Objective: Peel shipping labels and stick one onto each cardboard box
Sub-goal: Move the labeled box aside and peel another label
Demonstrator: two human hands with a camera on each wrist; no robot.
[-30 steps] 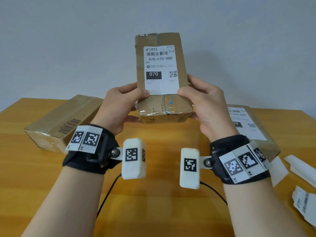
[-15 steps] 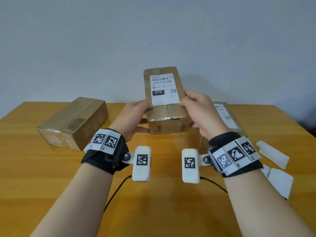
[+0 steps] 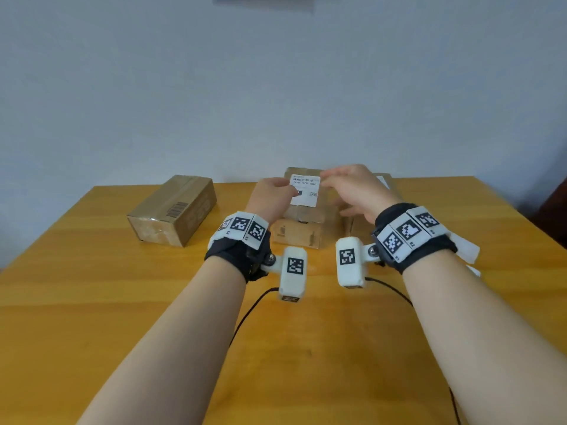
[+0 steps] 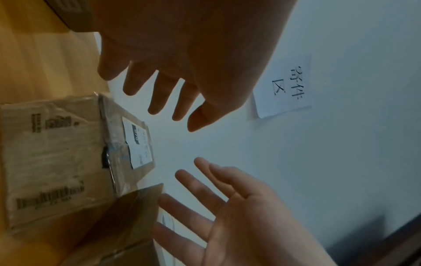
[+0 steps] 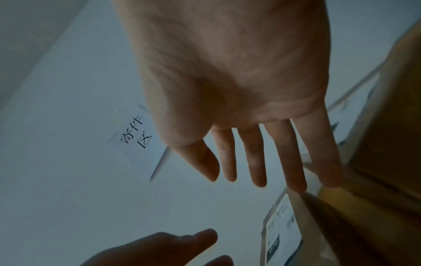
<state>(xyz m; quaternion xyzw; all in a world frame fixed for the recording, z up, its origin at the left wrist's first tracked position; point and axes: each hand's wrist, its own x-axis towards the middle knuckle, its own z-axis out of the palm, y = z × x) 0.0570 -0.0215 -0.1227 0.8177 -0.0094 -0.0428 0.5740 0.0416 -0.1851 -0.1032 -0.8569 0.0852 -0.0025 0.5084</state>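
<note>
A labelled cardboard box (image 3: 302,220) sits flat on the wooden surface (image 3: 107,302) near its far edge, by a pale wall, a white shipping label (image 3: 304,191) stuck across its top face and printed with a barcode, a line of numbers and a black block. The person's left hand (image 3: 270,196) and right hand (image 3: 356,188) hover just over the box's two sides; the wrist views show both with fingers straight and spread, palms facing each other and nothing in them. In the left wrist view, the fingers (image 4: 159,97) of the left hand stand clear of the box. In the right wrist view the right hand's fingertips (image 5: 296,187) reach close to the box's top edge, though whether they touch it cannot be told. A second labelled box (image 3: 383,185) lies right beside the first on its right, mostly hidden behind the right hand. A third box (image 3: 175,210), bearing only a printed barcode on its side, rests well apart to the left. A white sheet of paper (image 4: 284,86) with handwritten Chinese characters hangs on the wall above. Both wrists carry black straps with square-patterned marker tags (image 3: 242,227) and white camera pods (image 3: 293,273).
</note>
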